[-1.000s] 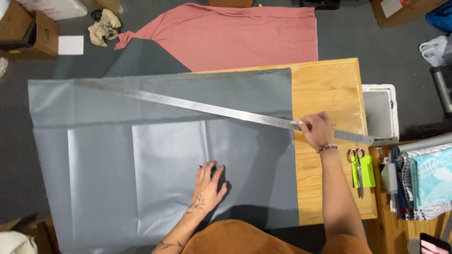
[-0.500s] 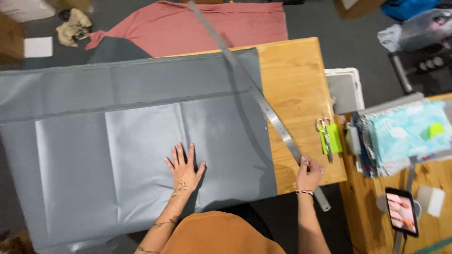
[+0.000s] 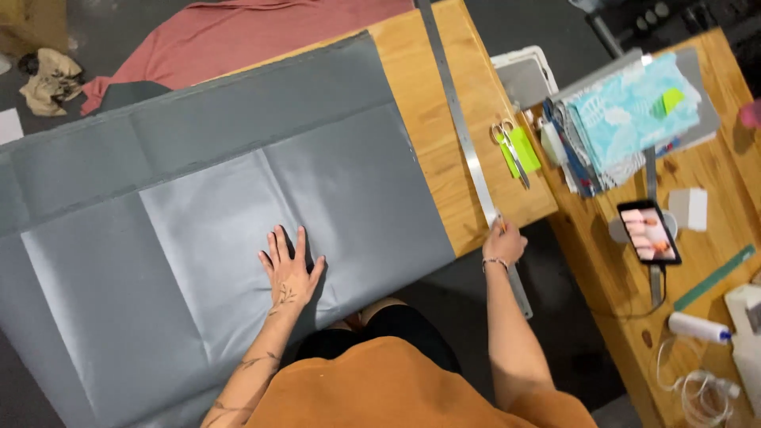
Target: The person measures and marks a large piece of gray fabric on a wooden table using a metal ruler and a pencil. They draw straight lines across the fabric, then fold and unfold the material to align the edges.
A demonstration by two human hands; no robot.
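A large grey sheet of fabric [image 3: 238,174] lies spread over the wooden table [image 3: 460,182]. My left hand [image 3: 289,269] rests flat on it with fingers spread, near the front edge. My right hand [image 3: 502,242] grips a long metal ruler [image 3: 464,135] close to its near end, at the table's front right corner. The ruler runs along the bare wood at the right side of the table, off the grey sheet, and its near end sticks out past the table edge.
Scissors [image 3: 510,149] and a green tag lie on the wood right of the ruler. A second wooden table [image 3: 697,269] at right holds a phone [image 3: 648,231], folded patterned cloth [image 3: 634,115], a white cable and a green ruler. Pink fabric [image 3: 238,40] lies on the floor beyond.
My right hand swung the ruler from lying diagonally across the grey sheet to lying lengthwise along the table's right side. My left hand stayed flat on the sheet.
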